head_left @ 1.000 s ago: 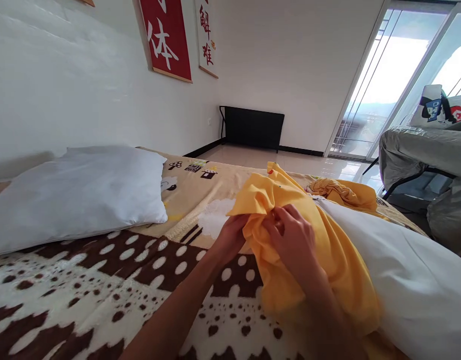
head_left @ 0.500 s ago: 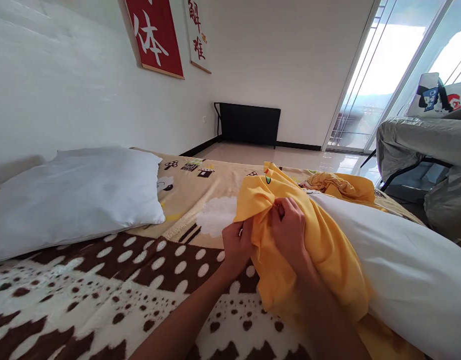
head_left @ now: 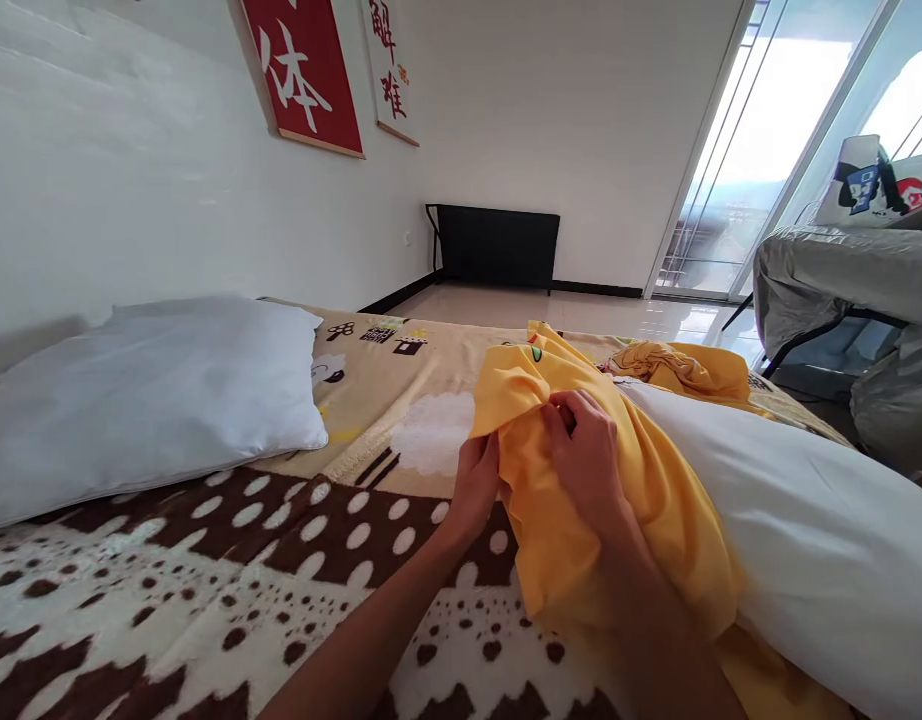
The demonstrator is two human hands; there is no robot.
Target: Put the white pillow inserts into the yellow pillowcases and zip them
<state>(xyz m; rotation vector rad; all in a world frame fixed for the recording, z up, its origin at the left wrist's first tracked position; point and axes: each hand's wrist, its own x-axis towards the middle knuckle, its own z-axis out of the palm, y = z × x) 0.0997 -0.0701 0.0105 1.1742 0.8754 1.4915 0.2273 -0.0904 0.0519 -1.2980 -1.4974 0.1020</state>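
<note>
A yellow pillowcase (head_left: 648, 500) lies bunched in front of me, partly over the left end of a white pillow (head_left: 813, 520). My left hand (head_left: 476, 480) is closed on the pillowcase's left edge, its fingertips partly hidden under the fold. Higher and to the right, my right hand (head_left: 585, 445) pinches a gathered bit of the same cloth between thumb and fingers. Both hands are close together, with creases running out from the pinched spot. The far corner of the pillowcase carries a small green and red print.
A second white pillow (head_left: 176, 390) rests at the left on the patterned blanket (head_left: 243, 580). More yellow cloth (head_left: 686, 370) lies crumpled beyond the right pillow. A black folded table (head_left: 498, 245) leans on the far wall. Grey-covered furniture (head_left: 843, 270) stands at the right.
My left hand has turned slightly and shifted a little right along the cloth edge. My right hand keeps its pinch, its fingers slightly more raised. The view has shifted slightly.
</note>
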